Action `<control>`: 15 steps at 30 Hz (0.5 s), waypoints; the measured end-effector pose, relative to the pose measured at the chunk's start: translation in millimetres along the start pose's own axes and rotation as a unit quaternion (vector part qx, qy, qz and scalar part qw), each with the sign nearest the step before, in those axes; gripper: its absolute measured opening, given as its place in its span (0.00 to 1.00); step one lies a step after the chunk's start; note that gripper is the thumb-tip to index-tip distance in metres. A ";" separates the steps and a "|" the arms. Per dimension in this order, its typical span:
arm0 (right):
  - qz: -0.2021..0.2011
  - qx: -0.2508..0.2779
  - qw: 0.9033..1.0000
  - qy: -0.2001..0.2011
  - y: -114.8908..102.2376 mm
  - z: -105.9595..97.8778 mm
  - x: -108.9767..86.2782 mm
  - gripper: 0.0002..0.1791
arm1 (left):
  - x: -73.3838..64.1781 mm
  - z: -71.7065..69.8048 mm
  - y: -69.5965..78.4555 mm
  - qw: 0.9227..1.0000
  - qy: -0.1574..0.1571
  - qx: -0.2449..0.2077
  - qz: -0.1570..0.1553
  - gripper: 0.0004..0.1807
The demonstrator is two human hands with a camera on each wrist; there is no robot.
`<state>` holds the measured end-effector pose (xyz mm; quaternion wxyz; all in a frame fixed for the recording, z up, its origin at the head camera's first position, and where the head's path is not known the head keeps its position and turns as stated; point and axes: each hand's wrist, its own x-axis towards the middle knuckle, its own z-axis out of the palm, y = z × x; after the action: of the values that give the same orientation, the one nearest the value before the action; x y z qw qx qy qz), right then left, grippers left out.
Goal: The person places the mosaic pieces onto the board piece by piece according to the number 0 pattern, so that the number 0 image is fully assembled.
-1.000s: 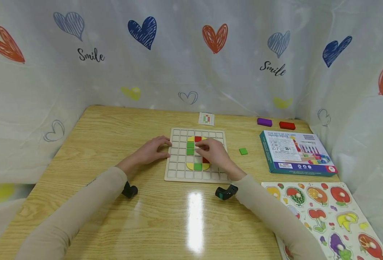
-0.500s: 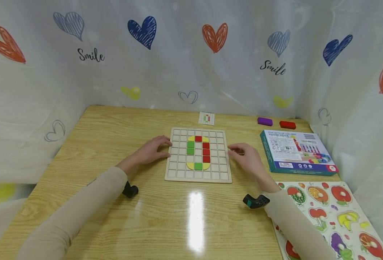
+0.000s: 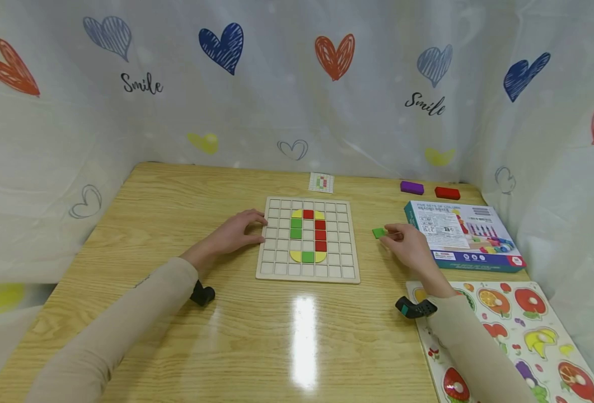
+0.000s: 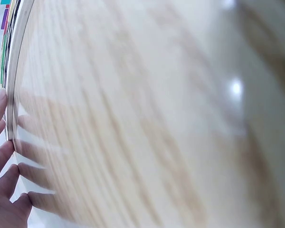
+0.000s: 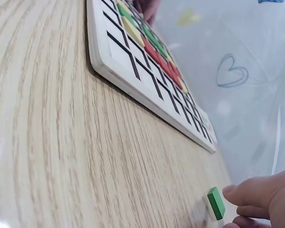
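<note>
A wooden grid board lies flat on the table, its tiles forming a tall ring. Quarter-round yellow tiles mark the ring's corners. Red tiles run down its right side, and green tiles stand on the left. My left hand rests at the board's left edge, thumb and fingers spread apart. To the right of the board lies a loose green square tile. My right hand is at that tile, with thumb and fingertips beside its right edge; no firm grip shows.
A small pattern card lies behind the board. Purple and red blocks sit at the back right, near a boxed toy set. A fruit puzzle board lies partly under the right forearm. A white curtain surrounds the table.
My right hand has moved from over the grid board out to the loose green tile on the right. A red tile now shows where the hand was. My left hand has stayed put.
</note>
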<state>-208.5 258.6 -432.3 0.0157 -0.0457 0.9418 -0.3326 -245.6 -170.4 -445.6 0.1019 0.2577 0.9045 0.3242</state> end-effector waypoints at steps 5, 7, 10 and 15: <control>-0.004 -0.014 1.000 -0.017 2.4 -0.4 6.6 0.26 | -0.4 -0.5 1.4 1.000 0.001 -0.003 -0.003 0.23; -0.009 -0.018 1.000 -0.023 3.3 0.9 9.6 0.26 | -0.6 -0.6 1.7 1.000 0.002 -0.004 -0.004 0.22; -0.024 -0.023 0.999 -0.025 3.8 3.8 13.7 0.24 | -0.4 -0.3 1.5 1.000 0.003 -0.004 -0.003 0.22; -0.051 -0.029 0.998 -0.030 1.1 8.2 16.3 0.20 | -0.6 -0.4 1.2 1.000 0.004 -0.002 0.002 0.22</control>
<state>-224.3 252.7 -439.4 0.0261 -0.1038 0.9467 -0.3039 -244.8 -170.2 -444.5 0.0984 0.2584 0.9034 0.3276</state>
